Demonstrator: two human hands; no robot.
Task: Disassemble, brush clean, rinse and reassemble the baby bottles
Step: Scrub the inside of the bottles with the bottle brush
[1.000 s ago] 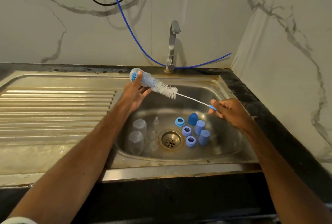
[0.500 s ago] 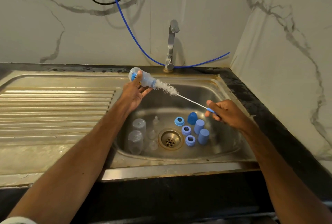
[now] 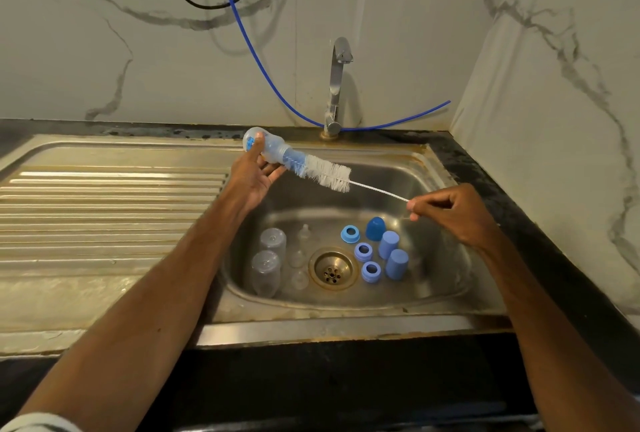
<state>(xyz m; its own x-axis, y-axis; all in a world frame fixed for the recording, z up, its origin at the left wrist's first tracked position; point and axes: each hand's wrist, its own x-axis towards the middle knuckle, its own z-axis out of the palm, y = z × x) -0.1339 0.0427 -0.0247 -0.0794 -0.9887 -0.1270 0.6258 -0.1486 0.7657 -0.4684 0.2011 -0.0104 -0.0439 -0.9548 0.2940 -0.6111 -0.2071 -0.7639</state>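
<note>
My left hand (image 3: pixel 251 177) grips a clear baby bottle (image 3: pixel 268 149) held sideways above the sink's back left corner, its mouth facing right. A white bottle brush (image 3: pixel 327 175) pokes into that mouth, with most of its bristles outside. My right hand (image 3: pixel 450 212) pinches the brush's wire stem at its far end. Down in the basin lie two clear bottles (image 3: pixel 268 260), small clear teats (image 3: pixel 299 258), three blue screw rings (image 3: pixel 363 251) and three blue caps (image 3: pixel 388 244).
The steel sink (image 3: pixel 443 175) has a drain (image 3: pixel 332 270) in the middle and a ribbed draining board (image 3: pixel 104 210) on the left. A tap (image 3: pixel 337 85) stands behind, with a blue hose (image 3: pixel 263 68) along the marble wall. Black counter runs along the right and front.
My right hand has drawn the brush out to the right, so more bristles show outside the bottle. The left hand and bottle have stayed put.
</note>
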